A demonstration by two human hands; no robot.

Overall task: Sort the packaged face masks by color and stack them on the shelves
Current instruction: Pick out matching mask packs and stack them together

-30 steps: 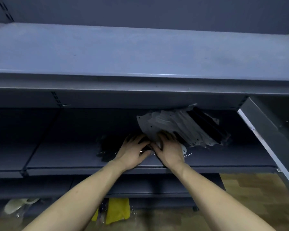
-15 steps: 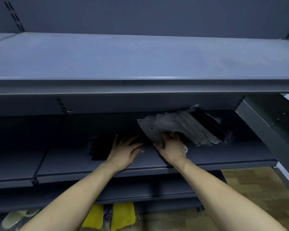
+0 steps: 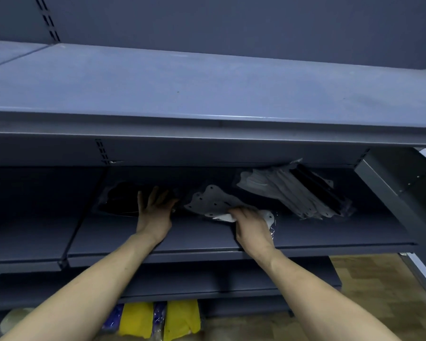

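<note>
Sorting on middle shelf (image 3: 305, 236), centre of frame. Left hand (image 3: 155, 212) flat on black mask packs (image 3: 119, 198), fingers straight and spread, pressing the pile down at centre left. Right hand (image 3: 252, 226) curled round edge of white mask packs (image 3: 214, 203), thumb and fingers clamped on the near corner. Mixed pile (image 3: 293, 193) of white and black packs leaning at centre right, well apart from the black pile.

Step in hand, by judgement: parting white from black. Best to keep black pile pinned while drawing white packs clear to the right; slippery film (likely to slide), so square edges before letting go.

Grey metal shelving, dim light. Bare top shelf (image 3: 207, 89) across upper frame. Yellow packs (image 3: 182, 318) at bottom centre, wood-pattern floor (image 3: 379, 286) at lower right.
</note>
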